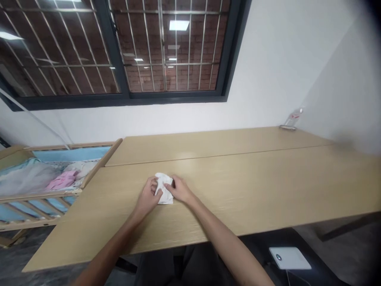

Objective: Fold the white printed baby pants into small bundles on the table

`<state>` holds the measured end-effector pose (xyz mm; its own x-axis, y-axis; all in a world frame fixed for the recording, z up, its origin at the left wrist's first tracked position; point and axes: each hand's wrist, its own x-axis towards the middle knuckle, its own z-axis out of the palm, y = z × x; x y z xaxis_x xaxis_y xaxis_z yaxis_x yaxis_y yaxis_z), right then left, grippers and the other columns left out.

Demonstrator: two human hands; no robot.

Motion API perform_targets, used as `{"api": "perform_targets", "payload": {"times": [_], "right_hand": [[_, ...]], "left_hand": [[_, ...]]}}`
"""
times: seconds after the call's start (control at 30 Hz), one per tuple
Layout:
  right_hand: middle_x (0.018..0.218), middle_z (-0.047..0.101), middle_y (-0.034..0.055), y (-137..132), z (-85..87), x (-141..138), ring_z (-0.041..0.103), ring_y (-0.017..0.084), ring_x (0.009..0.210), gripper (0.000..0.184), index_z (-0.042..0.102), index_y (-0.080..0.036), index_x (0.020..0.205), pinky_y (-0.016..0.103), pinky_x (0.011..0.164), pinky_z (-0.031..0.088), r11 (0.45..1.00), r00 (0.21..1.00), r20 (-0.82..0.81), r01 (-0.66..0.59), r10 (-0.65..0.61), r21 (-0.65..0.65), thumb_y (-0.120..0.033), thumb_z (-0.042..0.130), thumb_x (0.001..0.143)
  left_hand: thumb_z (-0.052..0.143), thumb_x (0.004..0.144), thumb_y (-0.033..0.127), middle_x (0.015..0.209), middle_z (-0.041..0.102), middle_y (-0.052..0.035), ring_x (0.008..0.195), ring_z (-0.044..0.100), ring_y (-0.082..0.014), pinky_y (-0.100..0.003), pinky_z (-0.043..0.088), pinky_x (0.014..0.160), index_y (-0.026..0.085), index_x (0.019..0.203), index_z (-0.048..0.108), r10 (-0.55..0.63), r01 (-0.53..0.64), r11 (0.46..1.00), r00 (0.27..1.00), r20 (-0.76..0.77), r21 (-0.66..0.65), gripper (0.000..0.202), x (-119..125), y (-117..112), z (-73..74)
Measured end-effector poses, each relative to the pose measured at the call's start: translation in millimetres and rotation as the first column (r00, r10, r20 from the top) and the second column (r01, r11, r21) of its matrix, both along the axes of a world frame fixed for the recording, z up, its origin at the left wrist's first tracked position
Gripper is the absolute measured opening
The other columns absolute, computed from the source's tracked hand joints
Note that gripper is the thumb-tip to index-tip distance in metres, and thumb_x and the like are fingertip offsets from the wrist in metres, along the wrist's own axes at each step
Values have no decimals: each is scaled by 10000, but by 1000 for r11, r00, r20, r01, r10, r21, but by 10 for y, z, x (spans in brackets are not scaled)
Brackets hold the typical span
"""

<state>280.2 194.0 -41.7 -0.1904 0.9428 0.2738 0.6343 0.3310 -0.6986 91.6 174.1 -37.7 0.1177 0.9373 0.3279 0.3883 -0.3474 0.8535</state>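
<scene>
A small white folded tissue point(164, 195), soft and crumpled at its top, is on the wooden tabletop point(244, 178) in front of me. My left hand point(149, 194) grips its left side, with curled fingers and the thumb laid over it. My right hand point(180, 189) pinches its right side, the thumb on top and the fingers behind. Parts of the fingers on both hands are hidden behind the tissue or by the hands themselves.
A wooden crib point(101, 163) with blue padding and a pink cloth point(63, 179) adjoins the table's left end. A clear bottle point(293, 118) stands at the far right corner. Below the front edge, a white device point(289, 258) with a cable lies on a dark surface.
</scene>
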Motion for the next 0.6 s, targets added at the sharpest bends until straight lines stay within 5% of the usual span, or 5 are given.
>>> {"api": "perform_targets", "payload": {"times": [0.27, 0.6], "right_hand": [[1016, 706, 93, -716, 46, -449, 631, 243, 941, 268, 581, -169, 1111, 323, 793, 402, 995, 1000, 31, 3, 0, -97, -376, 557, 942], [1076, 644, 123, -1295, -13, -826, 578, 274, 1050, 295, 575, -161, 1148, 413, 946, 395, 996, 998, 20, 57, -56, -63, -364, 528, 939]], "left_hand": [[594, 886, 416, 1078, 677, -100, 932, 704, -219, -359, 588, 772, 179, 1229, 466, 83, -65, 994, 968, 236, -84, 436, -288, -748, -200], [651, 864, 466, 1136, 640, -114, 1075, 659, -249, -426, 542, 929, 182, 1255, 448, 239, -236, 971, 941, 240, -42, 525, -462, -1342, -440]]}}
